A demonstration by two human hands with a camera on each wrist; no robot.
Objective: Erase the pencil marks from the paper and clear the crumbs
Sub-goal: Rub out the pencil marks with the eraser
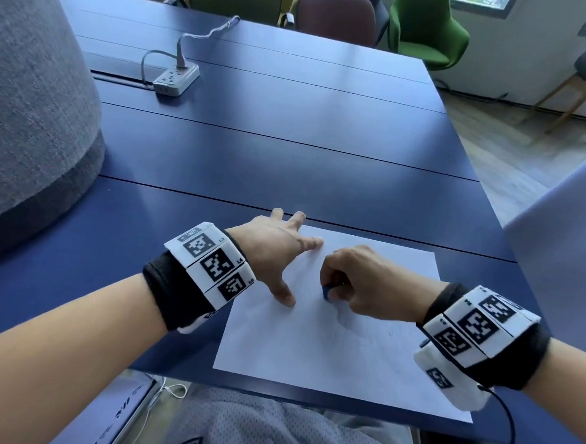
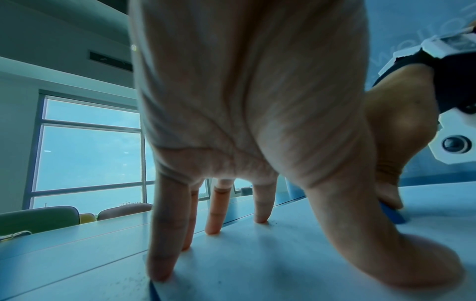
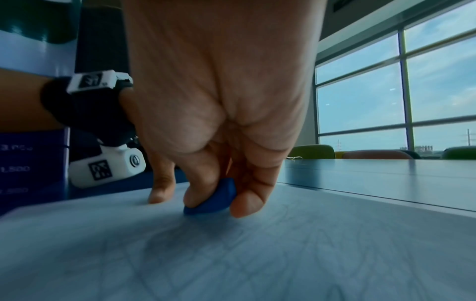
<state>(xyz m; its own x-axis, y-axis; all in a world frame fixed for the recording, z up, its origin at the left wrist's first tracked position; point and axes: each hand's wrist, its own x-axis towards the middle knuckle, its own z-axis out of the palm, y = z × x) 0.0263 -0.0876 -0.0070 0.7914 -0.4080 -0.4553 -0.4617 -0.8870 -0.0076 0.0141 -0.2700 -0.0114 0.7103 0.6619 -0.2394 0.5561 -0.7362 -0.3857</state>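
A white sheet of paper (image 1: 328,347) lies near the front edge of the dark blue table (image 1: 272,152). Faint pencil marks (image 1: 367,332) show on its right half and stretch across the sheet (image 3: 231,254) in the right wrist view. My left hand (image 1: 279,252) presses the paper's upper left part with straight, spread fingers (image 2: 165,240). My right hand (image 1: 356,284) pinches a small blue eraser (image 1: 327,290) between thumb and fingers, its lower edge down on the paper (image 3: 213,200). The eraser's tip (image 2: 391,211) also shows beside my left thumb.
A white power strip (image 1: 175,77) with a grey cable sits at the far left of the table. A large grey fabric shape (image 1: 34,103) stands at the left. A pale panel (image 1: 564,255) rises at the right edge. Chairs (image 1: 430,24) line the far side.
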